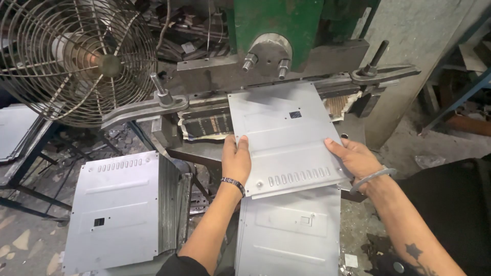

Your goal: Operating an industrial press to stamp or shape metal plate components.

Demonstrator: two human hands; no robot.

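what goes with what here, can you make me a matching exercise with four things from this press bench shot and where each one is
Things:
1. left hand
2. right hand
3. wire-guard fan
4. stack of metal panels

Places:
a. top left corner of the view
b. on the right edge of the held metal panel
c. lower left, beside the bench
d. on the left edge of the held metal panel

Pairs: 1-d, 2-b, 3-a, 4-c

Bare forearms — beaded bracelet [233, 182], metal bangle [372, 178], star tattoo [412, 251].
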